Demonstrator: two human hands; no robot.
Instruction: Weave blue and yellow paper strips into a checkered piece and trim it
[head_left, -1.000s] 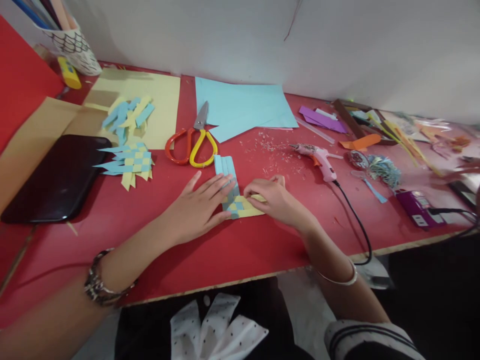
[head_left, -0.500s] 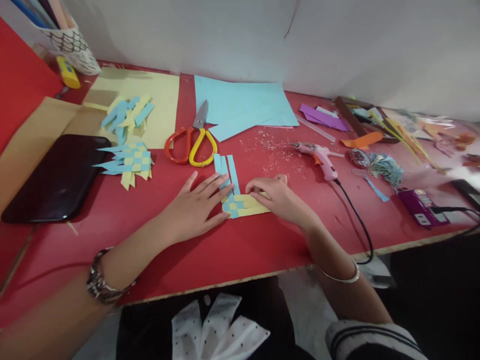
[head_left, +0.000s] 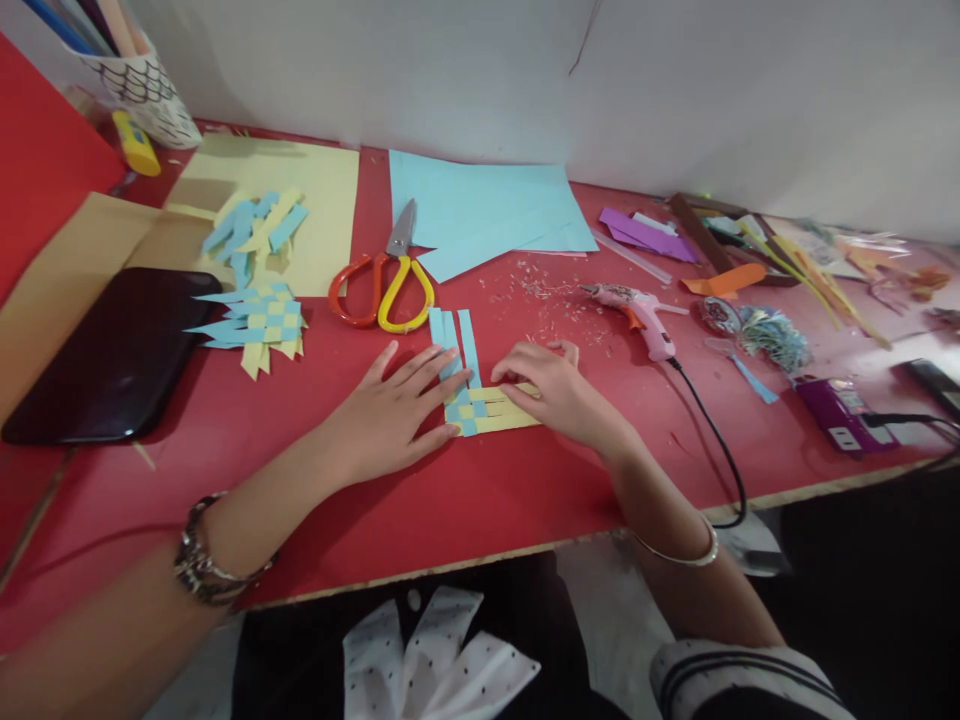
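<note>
A small checkered weave of blue and yellow paper strips (head_left: 471,410) lies on the red table. Its loose blue strips point away from me and its yellow strips (head_left: 502,412) run to the right. My left hand (head_left: 401,405) lies flat with fingers spread, its fingertips on the left side of the weave and the blue strips. Over the yellow strips curves my right hand (head_left: 551,385), thumb and forefinger slightly apart, with nothing visible between them. It covers the right ends of those strips.
Scissors (head_left: 390,285) lie behind my left hand. A finished woven piece (head_left: 271,322) sits by a black tablet-like object (head_left: 112,355). Blue sheets (head_left: 487,200) and a yellow sheet (head_left: 330,180) are at the back. A corded pink glue gun (head_left: 637,315) rests at right.
My right forefinger has lifted and moved apart from the thumb, and the yellow strips lie more in view beneath. My left hand stays in place.
</note>
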